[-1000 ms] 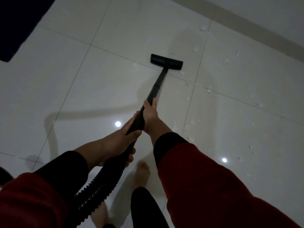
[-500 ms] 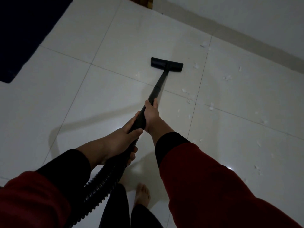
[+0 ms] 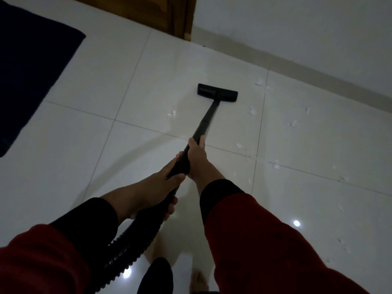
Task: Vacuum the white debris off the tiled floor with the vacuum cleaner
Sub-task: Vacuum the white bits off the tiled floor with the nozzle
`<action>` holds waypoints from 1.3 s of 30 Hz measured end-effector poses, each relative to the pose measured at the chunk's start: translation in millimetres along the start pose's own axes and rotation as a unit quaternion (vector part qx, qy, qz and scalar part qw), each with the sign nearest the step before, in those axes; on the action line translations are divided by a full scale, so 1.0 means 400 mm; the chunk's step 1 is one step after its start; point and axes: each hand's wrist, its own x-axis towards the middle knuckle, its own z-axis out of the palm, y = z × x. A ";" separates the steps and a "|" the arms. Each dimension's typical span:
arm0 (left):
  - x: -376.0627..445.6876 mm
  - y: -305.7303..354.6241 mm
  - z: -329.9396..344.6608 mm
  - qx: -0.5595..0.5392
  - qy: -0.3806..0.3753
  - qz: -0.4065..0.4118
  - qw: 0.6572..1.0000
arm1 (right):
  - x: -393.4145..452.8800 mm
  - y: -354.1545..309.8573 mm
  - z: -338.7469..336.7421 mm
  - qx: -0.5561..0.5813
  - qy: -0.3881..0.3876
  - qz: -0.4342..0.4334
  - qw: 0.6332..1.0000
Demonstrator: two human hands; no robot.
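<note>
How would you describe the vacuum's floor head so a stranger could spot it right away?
Start at the wooden door frame at the top, then drop down the pale tiled floor to the flat black floor head lying on one tile. It is the only dark bar there, joined to a black wand, with white debris to its right.

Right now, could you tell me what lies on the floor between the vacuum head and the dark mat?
In the head view, only bare glossy tile separates the vacuum head from the dark mat; no debris shows there.
</note>
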 end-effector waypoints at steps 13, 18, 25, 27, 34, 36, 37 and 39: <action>0.190 0.226 -0.064 -0.030 -0.011 -0.003 0.999 | 0.200 -0.227 0.075 -0.009 0.016 -0.004 1.000; 0.251 0.309 -0.060 -0.044 -0.001 -0.007 0.999 | 0.259 -0.312 0.085 -0.017 0.015 -0.006 1.000; 0.324 0.414 -0.036 -0.047 0.002 -0.004 0.999 | 0.325 -0.425 0.074 -0.024 0.019 -0.012 0.999; 0.344 0.440 -0.027 -0.045 0.001 -0.007 0.999 | 0.342 -0.454 0.066 -0.023 0.020 -0.013 0.999; 0.381 0.498 0.019 -0.035 -0.001 -0.005 0.999 | 0.371 -0.508 0.023 0.030 0.015 -0.013 0.999; 0.378 0.500 0.031 -0.030 -0.001 0.001 1.000 | 0.369 -0.513 0.011 0.030 0.017 -0.012 0.999; 0.376 0.502 0.039 -0.029 -0.001 0.002 1.000 | 0.366 -0.518 0.004 0.027 0.021 -0.015 0.999; 0.372 0.514 0.057 -0.031 -0.006 0.003 0.999 | 0.356 -0.531 -0.012 0.023 0.030 -0.020 0.999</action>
